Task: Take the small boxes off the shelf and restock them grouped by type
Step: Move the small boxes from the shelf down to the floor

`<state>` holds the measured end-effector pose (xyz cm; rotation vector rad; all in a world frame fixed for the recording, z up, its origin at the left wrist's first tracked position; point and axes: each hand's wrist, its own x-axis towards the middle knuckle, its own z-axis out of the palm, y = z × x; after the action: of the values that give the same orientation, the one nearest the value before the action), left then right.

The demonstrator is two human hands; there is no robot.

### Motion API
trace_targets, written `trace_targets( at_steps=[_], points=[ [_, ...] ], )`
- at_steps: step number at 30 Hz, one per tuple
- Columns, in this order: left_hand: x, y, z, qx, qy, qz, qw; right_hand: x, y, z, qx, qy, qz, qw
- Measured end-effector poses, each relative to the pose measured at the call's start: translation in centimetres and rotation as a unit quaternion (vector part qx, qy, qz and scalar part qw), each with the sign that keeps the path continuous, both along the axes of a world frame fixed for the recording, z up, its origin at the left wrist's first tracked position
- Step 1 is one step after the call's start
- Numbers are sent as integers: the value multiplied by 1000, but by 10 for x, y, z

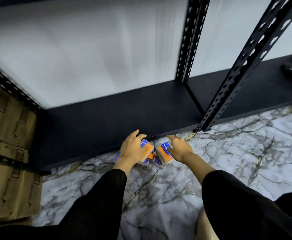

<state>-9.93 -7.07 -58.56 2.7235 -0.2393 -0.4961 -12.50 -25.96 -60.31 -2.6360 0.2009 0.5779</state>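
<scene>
Small boxes (164, 154), floor heap just before the shelf (107, 118): left hand (133, 149) grips several, right hand (180, 148) grips one; sort by label, lift squarely.

1. A white marble floor (228, 161) with dark and gold veins is spreading across the near ground.
2. A pale, blurred wall (89, 49) is standing at the far side.
3. Black perforated uprights (242, 66) are rising at right.
4. Brown cardboard cartons (6, 153) are sitting stacked at left.
</scene>
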Motion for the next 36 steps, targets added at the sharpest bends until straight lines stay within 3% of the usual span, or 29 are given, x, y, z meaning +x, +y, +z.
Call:
trace_targets(
  at_steps=[9,24,30,36],
  points=[
    [-4,-14,163,60,-14,-56,997,-4,-25,160,-28,-37,34,998],
    [4,-53,399,32,-215,-95,972,11,-46,407,-80,-256,53,962],
    [57,-59,445,-3,-283,-74,956,58,-54,456,-77,-343,35,936],
    [116,-43,428,-17,-318,-24,948,116,-55,458,-49,-387,7,921]
  ],
)
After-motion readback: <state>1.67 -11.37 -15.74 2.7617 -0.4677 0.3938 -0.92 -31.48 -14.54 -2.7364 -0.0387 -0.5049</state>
